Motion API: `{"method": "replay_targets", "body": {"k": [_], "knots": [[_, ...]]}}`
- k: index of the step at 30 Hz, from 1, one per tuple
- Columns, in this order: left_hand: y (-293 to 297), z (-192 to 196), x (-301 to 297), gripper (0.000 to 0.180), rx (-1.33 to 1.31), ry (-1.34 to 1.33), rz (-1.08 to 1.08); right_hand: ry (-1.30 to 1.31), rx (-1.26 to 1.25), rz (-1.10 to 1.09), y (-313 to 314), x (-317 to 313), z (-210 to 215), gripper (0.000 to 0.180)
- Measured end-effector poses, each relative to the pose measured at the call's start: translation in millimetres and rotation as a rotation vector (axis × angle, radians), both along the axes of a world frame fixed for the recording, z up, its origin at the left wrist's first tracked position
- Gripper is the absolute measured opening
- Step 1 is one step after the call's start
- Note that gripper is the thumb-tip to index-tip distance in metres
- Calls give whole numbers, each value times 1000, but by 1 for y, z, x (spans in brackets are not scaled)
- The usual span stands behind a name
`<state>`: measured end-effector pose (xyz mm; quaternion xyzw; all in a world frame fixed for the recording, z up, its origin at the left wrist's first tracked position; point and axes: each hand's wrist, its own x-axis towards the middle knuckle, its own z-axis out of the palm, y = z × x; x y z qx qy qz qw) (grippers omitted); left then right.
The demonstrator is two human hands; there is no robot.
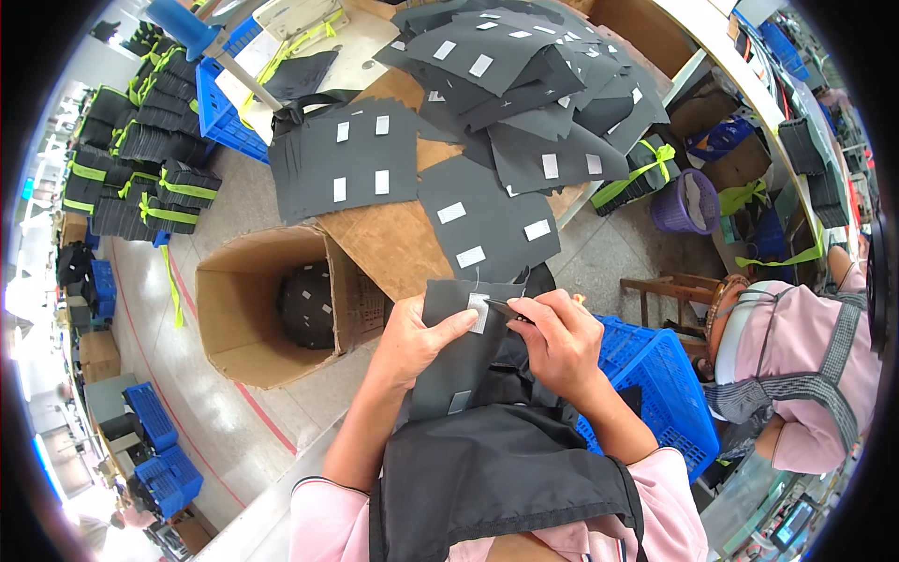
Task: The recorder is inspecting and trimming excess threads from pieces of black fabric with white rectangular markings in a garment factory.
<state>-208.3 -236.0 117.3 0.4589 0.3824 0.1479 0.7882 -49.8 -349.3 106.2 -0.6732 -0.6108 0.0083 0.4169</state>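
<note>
My left hand (412, 339) grips a dark grey fabric panel (451, 361), its thumb lying against a white rectangular patch (479, 314) near the upper end. Closed in my right hand (564, 342) is a pair of small dark thread snips (501, 308), mostly hidden by the fingers. Their pointed tip meets the edge of that patch, and a thin thread rises just above it. The panel hangs down over my black apron (506, 468), with another white patch lower on it. Just beyond my hands lies a similar panel (492, 225) with three white patches.
A brown board (398, 253) bears a fanned stack (346, 159) and a large pile (524, 75) of panels. Left of it lies an open cardboard box (267, 309) with panels inside. A blue crate (660, 389) stands right of me, and a person (796, 365) sits beyond it.
</note>
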Motion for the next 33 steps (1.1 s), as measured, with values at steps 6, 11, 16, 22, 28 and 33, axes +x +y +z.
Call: {"method": "replay_targets", "body": {"k": [6,11,16,22,28,33], "knots": [[2,2,-1,20,-10,13,-36,116,22,3,1,-2,2,28],[6,5,-5,21,-18,20,-32,256,32,-4,0,4,5,30],[7,6,-6,22,-112,-1,-30,289,-10,66,-3,4,3,29],[6,9,-6,22,-153,-20,-30,227,-6,63,-3,2,4,30],[6,4,-7,22,-134,-8,-36,125,19,56,-2,-1,5,31],[6,2,-7,22,-155,12,-66,55,-5,39,-5,-3,7,30]]}}
